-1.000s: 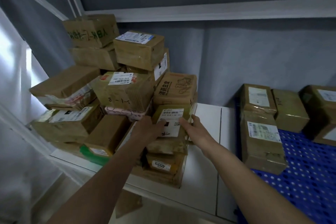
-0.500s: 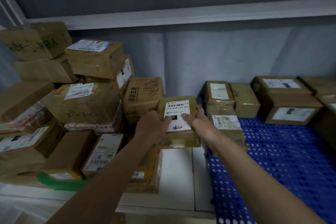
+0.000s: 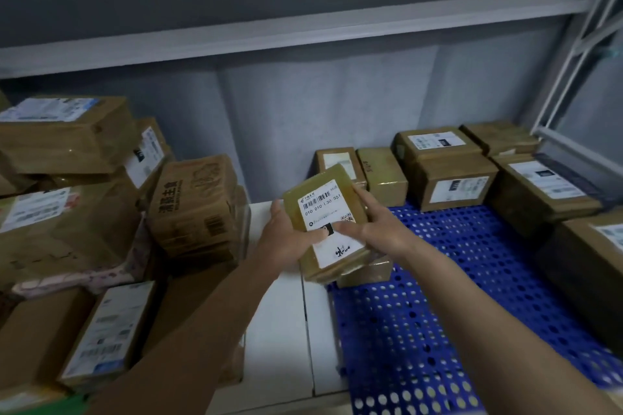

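- Gripping a small taped parcel [image 3: 323,212] with left hand [image 3: 290,239] and right hand [image 3: 374,229] — fingers curled round its sides, thumbs pressed on the white label.
- Holding it tilted, clear of the surface, above the seam between white shelf board [image 3: 276,330] and blue perforated mat [image 3: 438,313].
- Left: piled cartons [image 3: 195,205] on the board.
- Back and right of the mat: labelled boxes [image 3: 451,178].
- Behind — grey wall [image 3: 303,104]; overhead, white shelf beam [image 3: 303,34].
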{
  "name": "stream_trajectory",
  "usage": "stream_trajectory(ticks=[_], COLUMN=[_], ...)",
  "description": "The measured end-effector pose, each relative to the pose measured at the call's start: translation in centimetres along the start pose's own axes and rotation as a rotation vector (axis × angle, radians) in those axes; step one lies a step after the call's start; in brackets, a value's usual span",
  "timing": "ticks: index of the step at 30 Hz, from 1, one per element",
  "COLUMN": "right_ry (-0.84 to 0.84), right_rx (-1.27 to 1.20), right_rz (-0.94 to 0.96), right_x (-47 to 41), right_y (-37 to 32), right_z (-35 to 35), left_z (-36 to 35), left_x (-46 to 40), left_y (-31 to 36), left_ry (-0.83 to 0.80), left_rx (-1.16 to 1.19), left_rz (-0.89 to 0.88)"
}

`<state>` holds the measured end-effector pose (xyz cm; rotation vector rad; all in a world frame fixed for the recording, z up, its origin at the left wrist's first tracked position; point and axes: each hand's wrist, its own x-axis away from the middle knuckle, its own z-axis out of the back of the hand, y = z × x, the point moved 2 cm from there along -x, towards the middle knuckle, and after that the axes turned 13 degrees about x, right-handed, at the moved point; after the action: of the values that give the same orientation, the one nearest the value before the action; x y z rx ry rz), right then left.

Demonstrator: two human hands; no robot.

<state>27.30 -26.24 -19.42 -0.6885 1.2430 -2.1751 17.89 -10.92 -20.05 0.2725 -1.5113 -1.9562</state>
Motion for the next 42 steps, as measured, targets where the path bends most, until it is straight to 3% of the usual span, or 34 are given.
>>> stream_trajectory(ticks=[7,14,19,24,29,32,37,42], right_ry=[-0.001,-0.018,-0.023,-0.022,0.232,0.441,0.539,0.57], right_rx=[0.294,0.683,0.917,1.036,1.045,0.875,0.464,0.446], right_rz=[-0.026,-0.046,-0.033,-0.007,-0.003,-0.197,-0.4,-0.385], right_x=[0.4,1.0,0.4,-0.9,-2.1,-2.7,-4.0,-5.3], right_y=[2.2,5.1,7.9,11.2,14.2,16.0,19.0,19.6], right_z=[6.3,12.4,15.6,18.5,19.5,19.9,21.0,22.0], left_z=[-6.6,-13.9,-18.5,-21.9,-25.3,-27.3,-29.9,-32.1], left_x=[-1.8,-4.2,-5.3,-6.6,-7.6,-8.5,-10.4,-11.8], left_y=[0.0,2.2,3.6,4.0,3.7,4.0,4.5,4.2], left_ry=[-0.225,-0.133,-0.207,-0.39,-0.307,-0.268,-0.209,-0.177], left_rx=[0.256,-0.161,-0.124,-0.019,0.0,0.037,0.036,-0.012], left_rz=[0.096,-0.04,-0.07,-0.086,-0.118,-0.113,-0.126,-0.079])
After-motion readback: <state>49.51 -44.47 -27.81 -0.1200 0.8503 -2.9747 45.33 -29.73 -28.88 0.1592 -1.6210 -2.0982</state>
